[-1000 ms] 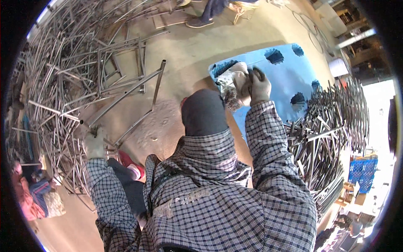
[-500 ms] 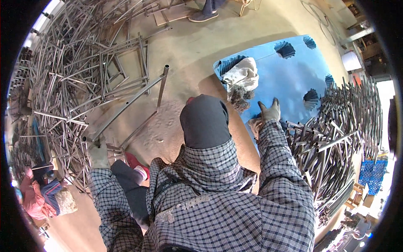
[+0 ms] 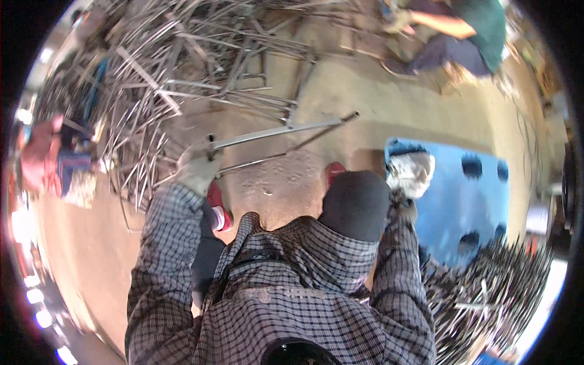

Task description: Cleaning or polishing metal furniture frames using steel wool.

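Observation:
My gloved left hand (image 3: 199,167) is closed on the near end of a metal tube frame (image 3: 267,132). From there the frame's long tubes reach out to the right over the floor. My right hand (image 3: 407,212) is at the near left edge of a blue block-like surface (image 3: 453,204), touching a dark tangled clump like wire wool (image 3: 398,198). Blur smears its fingers, so their grip does not show. Just beyond the clump lies a crumpled whitish cloth (image 3: 413,173).
A tangled heap of metal frames (image 3: 182,67) spreads over the far left. Many loose tubes (image 3: 493,292) are piled at the right. One person (image 3: 453,39) sits at the far right; another in pink (image 3: 42,158) is at the left edge. Dark holes dot the blue surface.
The view has swung, moving the scene rightward. My right hand has gone from open beside the blue surface to the dark clump. The left still holds the frame, now lying more level in view.

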